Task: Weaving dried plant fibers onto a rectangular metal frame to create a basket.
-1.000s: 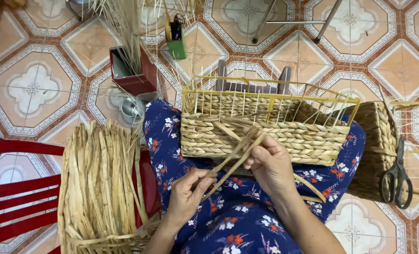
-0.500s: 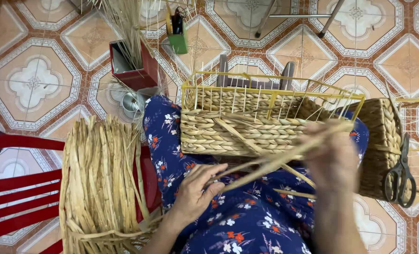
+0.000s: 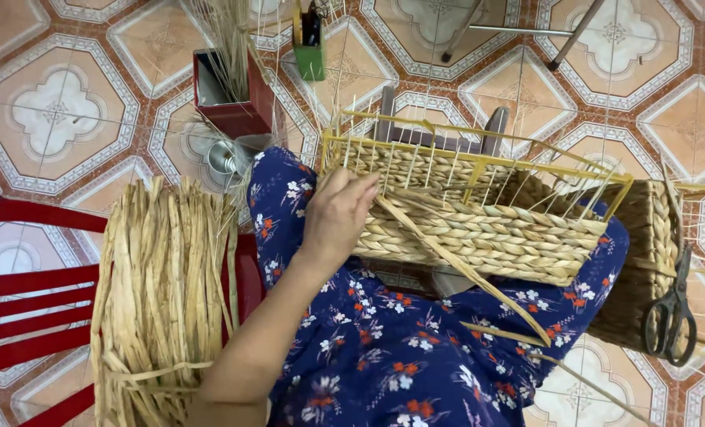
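Note:
A half-woven straw basket (image 3: 487,233) on a yellow wire frame (image 3: 479,162) rests across my lap, which is covered by blue floral cloth. My left hand (image 3: 338,212) grips the basket's left end, fingers curled over the woven wall. A long flat straw strand (image 3: 463,269) hangs loose from the weave and runs diagonally down to the right over my knee. My right hand is out of view.
A tied bundle of dried straw (image 3: 166,292) lies on a red chair (image 3: 28,308) at my left. Black scissors (image 3: 673,316) rest on a darker woven basket (image 3: 645,237) at right. A red box (image 3: 230,99) of reeds, a green holder (image 3: 310,47) and a metal cup (image 3: 224,156) stand on the tiled floor.
My right hand pulled the strand out to the right and left the view. My left hand rose from my lap to the basket's left end.

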